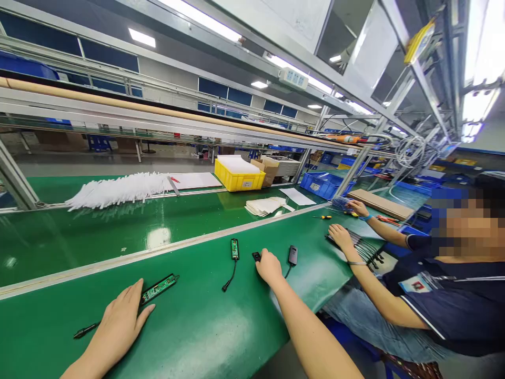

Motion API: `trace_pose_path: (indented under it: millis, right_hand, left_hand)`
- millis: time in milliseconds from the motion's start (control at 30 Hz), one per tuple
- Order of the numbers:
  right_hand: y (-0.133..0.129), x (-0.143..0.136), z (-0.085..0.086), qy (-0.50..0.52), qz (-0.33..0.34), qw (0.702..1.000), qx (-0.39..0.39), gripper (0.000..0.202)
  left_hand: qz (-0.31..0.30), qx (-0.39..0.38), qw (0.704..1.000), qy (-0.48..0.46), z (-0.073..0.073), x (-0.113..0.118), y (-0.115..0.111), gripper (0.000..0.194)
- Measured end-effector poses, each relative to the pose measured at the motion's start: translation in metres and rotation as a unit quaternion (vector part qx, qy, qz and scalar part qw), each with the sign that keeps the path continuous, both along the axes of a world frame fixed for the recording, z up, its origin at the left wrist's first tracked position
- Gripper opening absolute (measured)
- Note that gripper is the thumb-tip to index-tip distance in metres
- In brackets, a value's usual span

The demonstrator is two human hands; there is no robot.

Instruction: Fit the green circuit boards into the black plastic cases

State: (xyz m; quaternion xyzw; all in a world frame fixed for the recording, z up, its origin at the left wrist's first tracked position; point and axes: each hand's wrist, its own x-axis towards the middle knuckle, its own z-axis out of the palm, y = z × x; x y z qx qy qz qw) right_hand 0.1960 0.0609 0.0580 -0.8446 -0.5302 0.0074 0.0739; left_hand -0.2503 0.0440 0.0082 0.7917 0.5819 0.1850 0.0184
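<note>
My left hand (120, 321) lies palm down at the lower left, fingers spread, beside an open black case with a green circuit board (159, 289); a black cable end (87, 330) sticks out at its left. Near the middle my right hand (270, 267) is closed round a small black device (256, 256), whose end shows past the fingertips. Between the hands lies another green circuit board (234, 249) with a short black cable. A closed dark device (292, 255) with a cable rests just right of my right hand.
A person (418, 284) sits at the right, hands over several black cabled devices (357, 242). Along the back are white strips (118, 190), a yellow bin (244, 181), paper sheets (265, 206) and a blue crate (323, 184). A metal frame hangs above the green table (189, 326).
</note>
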Motion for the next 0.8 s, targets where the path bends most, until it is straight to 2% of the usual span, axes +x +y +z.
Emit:
trace_pose_path:
  millis: [100,200,267,333,400,433,500,567,600,667,800]
  right_hand:
    - [0.007,0.005,0.005,0.032,-0.017,0.999,-0.027,0.024]
    - [0.009,0.007,0.008,0.058,-0.029,0.997,-0.044,0.02]
    - [0.009,0.007,0.01,0.07,-0.035,0.996,-0.046,0.018]
    - [0.009,0.005,0.012,0.08,-0.039,0.995,-0.04,0.017]
    - [0.009,0.001,0.015,0.088,-0.037,0.995,-0.03,0.015]
    - [0.01,-0.003,0.017,0.092,-0.033,0.995,-0.025,0.015]
    - [0.011,-0.013,0.022,0.097,-0.016,0.995,-0.017,0.012]
    - [0.013,-0.027,0.028,0.103,0.015,0.995,-0.013,0.013]
    - [0.014,-0.036,0.031,0.106,0.034,0.994,-0.014,0.015]
    - [0.019,-0.056,0.036,0.12,0.076,0.99,-0.02,0.021]
    - [0.036,-0.101,0.037,0.168,0.16,0.972,-0.033,0.018]
  left_hand:
    - [0.007,-0.025,1.0,0.001,0.005,0.006,0.005,0.056]
    - [0.004,-0.038,0.999,-0.038,0.011,0.006,0.007,0.053]
    - [0.014,-0.051,0.993,-0.104,0.015,0.005,0.006,0.051]
    - [0.043,-0.099,0.973,-0.203,0.018,0.002,0.003,0.047]
    - [0.062,-0.192,0.921,-0.334,0.022,-0.003,-0.001,0.042]
    - [0.065,-0.248,0.875,-0.41,0.024,-0.006,-0.004,0.04]
    - [0.076,-0.339,0.752,-0.56,0.028,-0.011,-0.009,0.034]
    - [0.105,-0.372,0.631,-0.673,0.033,-0.014,-0.013,0.028]
    - [0.12,-0.37,0.591,-0.707,0.035,-0.014,-0.015,0.028]
    - [0.12,-0.357,0.55,-0.745,0.037,-0.014,-0.014,0.034]
    - [0.098,-0.32,0.521,-0.785,0.034,-0.017,-0.003,0.023]
